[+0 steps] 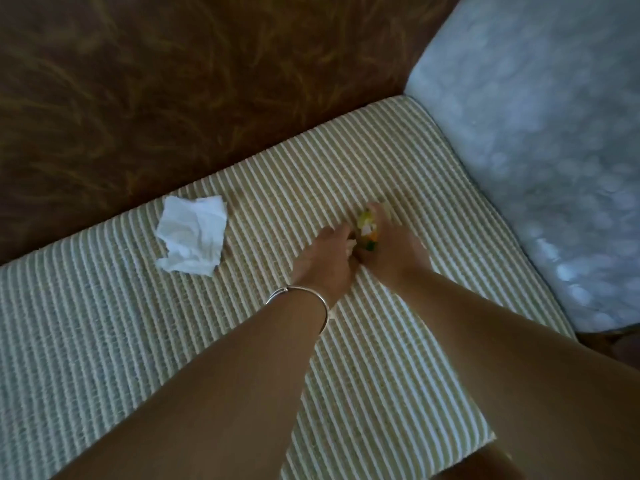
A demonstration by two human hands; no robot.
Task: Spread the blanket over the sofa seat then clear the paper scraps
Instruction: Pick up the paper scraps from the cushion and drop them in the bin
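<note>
A green-and-white striped blanket (138, 323) lies spread flat over the sofa seat. Near its middle, my left hand (325, 261) and my right hand (391, 247) are pressed together around a small heap of paper scraps (366, 230), white, yellow, orange and green. The fingers of both hands curl in on the heap, and most of it is hidden between them. A crumpled white tissue (192, 235) lies loose on the blanket to the left, well apart from my hands. A thin silver bangle sits on my left wrist.
The brown patterned sofa back (173, 81) runs along the far side. A pale blue-grey cushion (540, 150) lies at the right end of the seat, along the blanket's edge. The blanket's near corner ends at the lower right.
</note>
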